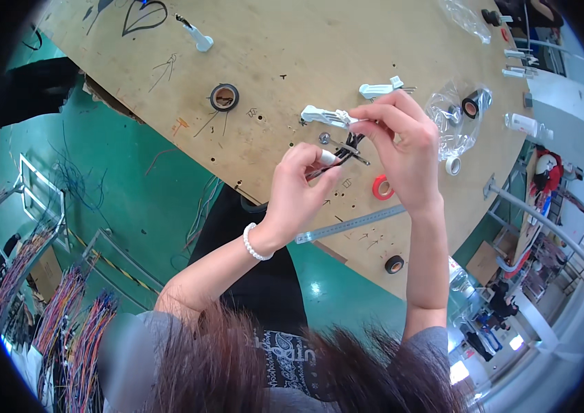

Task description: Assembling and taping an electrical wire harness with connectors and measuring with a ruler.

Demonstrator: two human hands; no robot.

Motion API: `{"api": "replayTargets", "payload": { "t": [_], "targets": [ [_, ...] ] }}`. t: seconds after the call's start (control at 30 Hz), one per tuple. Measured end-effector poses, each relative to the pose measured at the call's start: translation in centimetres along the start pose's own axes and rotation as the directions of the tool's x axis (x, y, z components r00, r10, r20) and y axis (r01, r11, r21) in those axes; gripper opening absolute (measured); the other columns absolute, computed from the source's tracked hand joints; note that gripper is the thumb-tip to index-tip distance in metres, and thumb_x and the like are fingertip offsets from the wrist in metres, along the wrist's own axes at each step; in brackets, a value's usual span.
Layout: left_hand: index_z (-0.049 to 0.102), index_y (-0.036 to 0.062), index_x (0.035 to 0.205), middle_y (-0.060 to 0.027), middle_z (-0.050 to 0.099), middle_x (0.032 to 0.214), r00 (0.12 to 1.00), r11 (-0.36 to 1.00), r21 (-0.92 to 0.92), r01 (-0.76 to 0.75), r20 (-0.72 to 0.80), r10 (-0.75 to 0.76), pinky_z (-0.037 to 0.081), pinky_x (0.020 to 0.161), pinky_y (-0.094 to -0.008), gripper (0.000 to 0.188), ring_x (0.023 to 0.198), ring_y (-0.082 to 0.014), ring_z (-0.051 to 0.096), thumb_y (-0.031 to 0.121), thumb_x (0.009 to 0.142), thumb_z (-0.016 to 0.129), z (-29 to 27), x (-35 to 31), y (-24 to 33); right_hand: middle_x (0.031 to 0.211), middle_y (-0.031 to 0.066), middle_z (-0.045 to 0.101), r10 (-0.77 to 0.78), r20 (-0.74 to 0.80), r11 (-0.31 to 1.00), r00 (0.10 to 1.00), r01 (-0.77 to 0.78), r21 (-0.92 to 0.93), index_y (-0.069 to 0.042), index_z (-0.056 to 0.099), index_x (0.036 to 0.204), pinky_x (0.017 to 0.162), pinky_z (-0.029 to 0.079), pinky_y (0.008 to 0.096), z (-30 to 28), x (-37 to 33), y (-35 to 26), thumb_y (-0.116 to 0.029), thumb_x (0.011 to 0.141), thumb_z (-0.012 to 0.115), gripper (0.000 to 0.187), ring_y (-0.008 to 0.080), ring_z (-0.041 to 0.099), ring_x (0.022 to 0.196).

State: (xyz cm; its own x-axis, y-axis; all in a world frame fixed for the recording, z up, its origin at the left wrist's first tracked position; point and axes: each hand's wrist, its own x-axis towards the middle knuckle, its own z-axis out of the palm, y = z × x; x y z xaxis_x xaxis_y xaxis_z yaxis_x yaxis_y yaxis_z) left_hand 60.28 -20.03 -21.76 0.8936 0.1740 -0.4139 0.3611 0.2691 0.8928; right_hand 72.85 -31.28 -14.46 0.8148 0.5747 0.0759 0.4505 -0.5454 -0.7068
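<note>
Above the tabletop, my left hand point(299, 186) is closed round a small bundle of black cables point(348, 149). A white wrap covers one of its fingers. My right hand point(402, 134) pinches at the upper end of the bundle, beside a white connector point(342, 118); the fingertips hide exactly what is gripped there. Just left of that spot, a white plastic clamp fixture point(319, 115) is fixed on the board. A metal peg with a round head point(325, 138) stands close to the cables. Behind my right hand is a second white fixture point(378, 89) with thin prongs.
Tape rolls lie around: a black one point(224, 98), a red one point(382, 186), a white one point(453, 165) and a small black one point(394, 264). A steel ruler point(354, 224) lies near the front edge. Clear plastic bags point(453, 124) and a bottle point(529, 126) are at right.
</note>
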Motion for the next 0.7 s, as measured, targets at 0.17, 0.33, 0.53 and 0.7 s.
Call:
{"api": "replayTargets", "payload": {
  "t": [0.17,0.33,0.53,0.7],
  "targets": [
    [0.064,0.0012,0.095,-0.0003,0.060,0.088,0.983,0.971,0.197,-0.136,-0.093,0.156,0.045,0.068,-0.0225,0.012,0.073,-0.0074,0.053,0.009,0.086,0.068,-0.3,0.7,0.2,0.074,0.0033,0.058,0.036,0.133,0.997,0.990,-0.026,-0.079,-0.002,0.074,0.089,0.054,0.038,0.0272,1.0,1.0,0.1,0.003,0.076,0.072,0.015,0.0101,0.051,0.062],
    [0.065,-0.0006,0.090,-0.0020,0.062,0.080,0.989,0.991,-0.066,-0.114,-0.099,0.107,0.043,0.062,-0.0235,0.011,0.072,-0.0087,0.053,0.009,0.086,0.067,0.3,2.4,1.9,0.072,0.0033,0.057,0.243,0.131,0.961,0.961,-0.257,0.102,-0.002,0.074,0.094,0.054,0.036,0.0258,1.1,1.0,-0.6,0.001,0.081,0.068,0.014,0.0089,0.049,0.061],
    [0.065,-0.0021,0.089,0.0026,0.061,0.070,0.993,0.958,-0.287,0.008,-0.109,-0.041,0.040,0.056,-0.0210,0.012,0.063,-0.0022,0.051,0.010,0.091,0.065,1.3,2.5,1.7,0.073,0.0043,0.057,0.302,0.174,0.953,0.937,-0.292,-0.077,-0.001,0.073,0.094,0.056,0.037,0.0269,0.9,2.2,-1.5,-0.003,0.085,0.065,0.012,0.0105,0.051,0.063],
    [0.064,-0.0014,0.087,0.0039,0.059,0.068,0.987,0.955,-0.296,0.001,-0.151,-0.048,0.040,0.055,-0.0216,0.011,0.061,-0.0019,0.049,0.009,0.091,0.064,1.2,2.8,1.6,0.074,0.0061,0.057,0.245,0.137,0.930,0.960,-0.192,-0.312,-0.002,0.073,0.093,0.058,0.041,0.0283,2.5,2.4,-1.2,-0.004,0.085,0.065,0.011,0.0132,0.053,0.065]
  ]
}}
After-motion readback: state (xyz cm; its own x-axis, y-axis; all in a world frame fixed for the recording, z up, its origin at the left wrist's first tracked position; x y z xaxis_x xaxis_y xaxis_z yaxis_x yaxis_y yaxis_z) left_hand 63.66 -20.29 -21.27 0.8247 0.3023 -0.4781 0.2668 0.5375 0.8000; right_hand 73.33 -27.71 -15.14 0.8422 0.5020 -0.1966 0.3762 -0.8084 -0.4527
